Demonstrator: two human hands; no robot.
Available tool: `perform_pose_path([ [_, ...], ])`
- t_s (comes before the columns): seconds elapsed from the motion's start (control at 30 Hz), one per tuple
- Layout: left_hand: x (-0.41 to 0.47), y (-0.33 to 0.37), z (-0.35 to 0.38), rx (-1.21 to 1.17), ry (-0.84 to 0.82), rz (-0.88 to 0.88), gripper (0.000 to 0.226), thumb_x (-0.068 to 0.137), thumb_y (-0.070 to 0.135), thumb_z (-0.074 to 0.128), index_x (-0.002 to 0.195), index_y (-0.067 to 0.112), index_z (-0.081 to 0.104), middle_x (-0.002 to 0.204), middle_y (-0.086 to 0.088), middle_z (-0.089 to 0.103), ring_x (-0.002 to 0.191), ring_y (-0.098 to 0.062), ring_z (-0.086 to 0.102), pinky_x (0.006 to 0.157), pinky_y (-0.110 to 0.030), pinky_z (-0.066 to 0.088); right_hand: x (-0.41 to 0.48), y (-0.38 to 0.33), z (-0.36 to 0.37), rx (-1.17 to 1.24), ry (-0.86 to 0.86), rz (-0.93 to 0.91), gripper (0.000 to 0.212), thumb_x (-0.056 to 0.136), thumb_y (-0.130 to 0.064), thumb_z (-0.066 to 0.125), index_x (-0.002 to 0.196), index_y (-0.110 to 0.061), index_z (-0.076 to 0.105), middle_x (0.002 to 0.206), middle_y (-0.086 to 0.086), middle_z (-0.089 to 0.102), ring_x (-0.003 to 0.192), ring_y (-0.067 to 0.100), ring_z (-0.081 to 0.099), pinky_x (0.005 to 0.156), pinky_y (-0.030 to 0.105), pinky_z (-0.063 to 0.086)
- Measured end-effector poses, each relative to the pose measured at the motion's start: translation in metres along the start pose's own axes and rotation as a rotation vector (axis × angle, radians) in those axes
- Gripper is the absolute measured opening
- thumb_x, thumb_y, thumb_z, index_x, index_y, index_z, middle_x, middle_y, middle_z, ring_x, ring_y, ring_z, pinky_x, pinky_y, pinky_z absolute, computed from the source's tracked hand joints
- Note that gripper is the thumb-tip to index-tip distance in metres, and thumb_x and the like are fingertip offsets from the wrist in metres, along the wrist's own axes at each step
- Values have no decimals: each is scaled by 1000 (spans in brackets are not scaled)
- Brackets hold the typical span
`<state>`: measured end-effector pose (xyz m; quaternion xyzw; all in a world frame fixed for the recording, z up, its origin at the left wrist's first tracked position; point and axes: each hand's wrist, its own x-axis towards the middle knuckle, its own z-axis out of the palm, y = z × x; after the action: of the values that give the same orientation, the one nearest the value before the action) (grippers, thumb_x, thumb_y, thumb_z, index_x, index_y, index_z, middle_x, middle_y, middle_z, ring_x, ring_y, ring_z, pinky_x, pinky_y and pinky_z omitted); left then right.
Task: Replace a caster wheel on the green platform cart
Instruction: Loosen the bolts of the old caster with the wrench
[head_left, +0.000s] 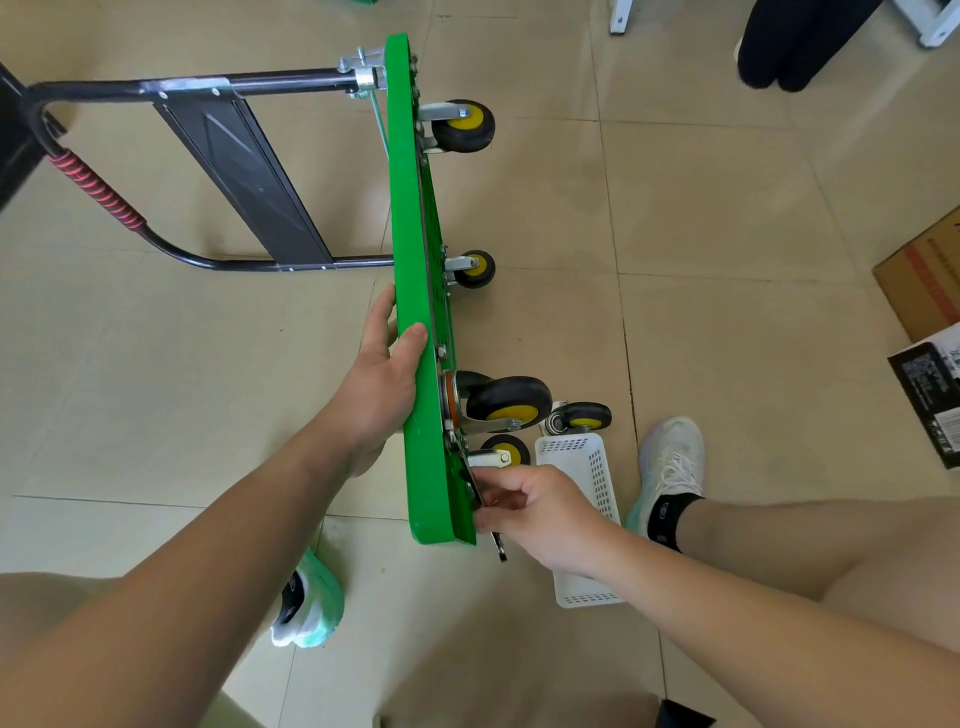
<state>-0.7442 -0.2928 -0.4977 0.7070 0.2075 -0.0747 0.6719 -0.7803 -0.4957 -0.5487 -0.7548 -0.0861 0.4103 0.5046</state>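
Glossy beige floor tiles (727, 234) carry a cardboard box (922, 291).

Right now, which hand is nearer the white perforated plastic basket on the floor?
Right. The right hand, holding a metal wrench at the green platform cart, is beside the basket; the left hand grips the cart's edge, on its far side.

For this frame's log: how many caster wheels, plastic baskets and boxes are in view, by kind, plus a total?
Caster wheels: 5
White plastic basket: 1
Boxes: 2, one cardboard and one black
Total: 8
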Motion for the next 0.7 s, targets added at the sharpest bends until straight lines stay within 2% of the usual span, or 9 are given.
perform_pose_path([
  [0.07, 0, 0, 0, 1, -1, 1, 49, 113, 39, 36, 153, 61, 19, 137, 0, 61, 109, -38, 66, 90, -60, 58, 3, 5, 0, 28, -1, -13, 48, 85, -14, 76, 129, -35, 67, 94, -6, 72, 89, 22, 70, 99, 46, 53],
  [0.13, 1, 0, 0, 4, -1, 6, 48, 113, 39, 36, 152, 62, 21, 136, -1, 62, 102, -33, 65, 91, -62, 58, -2, 7, -1, 71, 0, -20, 48, 85, -11, 76, 127, -33, 69, 85, -9, 69, 82, 13, 68, 100, 44, 54],
  [0.23, 2, 0, 1, -3, -1, 8, 47, 113, 39, 36, 151, 63, 22, 134, -2, 62, 100, -32, 65, 90, -61, 58, -18, 9, 2, 154, -49, 13, 44, 87, -8, 75, 126, -27, 70, 83, -3, 69, 78, 13, 69, 89, 39, 59],
  [0.33, 1, -1, 0, -4, -3, -1, 48, 113, 39, 36, 152, 63, 20, 136, -2, 61, 105, -38, 66, 91, -60, 59, -32, 4, 7, 295, -74, 72, 42, 88, -3, 73, 126, -22, 70, 87, 4, 66, 76, 21, 70, 76, 33, 59],
  [0.43, 0, 0, 0, -4, -6, -7, 48, 113, 40, 37, 151, 64, 21, 135, -2, 62, 118, -47, 61, 95, -67, 56, -43, -5, 7, 389, -99, 88, 38, 91, -3, 70, 123, -25, 71, 82, -2, 66, 76, 24, 70, 75, 33, 58],
  [0.57, 0, 1, 0, -7, 6, -2, 47, 113, 39, 37, 150, 64, 22, 136, -2, 61, 119, -46, 62, 94, -68, 55, -50, -18, 8, 474, -135, 71, 32, 93, -4, 68, 117, -24, 74, 78, -4, 64, 73, 26, 68, 73, 40, 58],
  [0.7, 0, 0, 1, -10, 3, -4, 48, 113, 38, 37, 151, 63, 21, 135, -2, 61, 118, -46, 62, 95, -67, 55, -47, -25, 7, 513, -149, 57, 30, 95, -5, 65, 120, -18, 73, 82, 2, 61, 72, 27, 66, 68, 37, 57],
])
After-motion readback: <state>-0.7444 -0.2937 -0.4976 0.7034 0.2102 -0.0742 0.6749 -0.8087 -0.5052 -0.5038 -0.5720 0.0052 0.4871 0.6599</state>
